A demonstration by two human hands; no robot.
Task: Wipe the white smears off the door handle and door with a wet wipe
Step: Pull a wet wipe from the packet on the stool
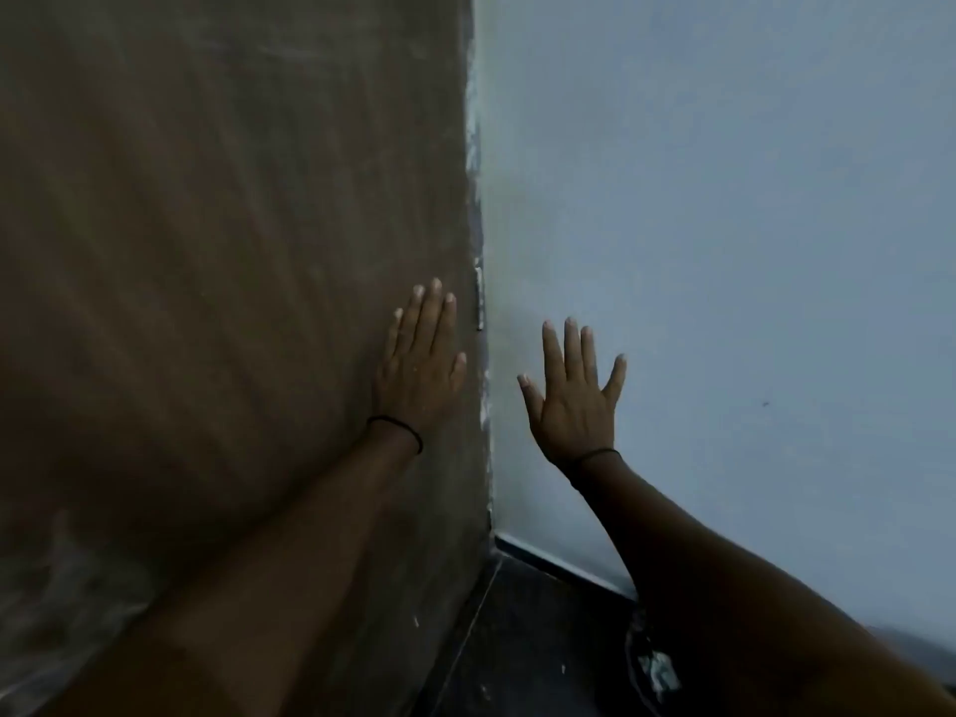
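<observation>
A brown wooden door [233,251] fills the left half of the head view, with faint white smears near its top and lower left. My left hand [421,362] lies flat on the door with straight fingers, close to the door's right edge. My right hand [577,393] is spread open with straight fingers over the pale wall [750,225], holding nothing. No wipe and no door handle are in view. A small metal hinge [479,297] shows on the door edge just right of my left fingertips.
White paint flecks run down the door's edge [473,147]. A dark skirting strip [558,564] meets the dark floor [517,639] at the bottom. A small pale object [659,670] lies on the floor under my right forearm.
</observation>
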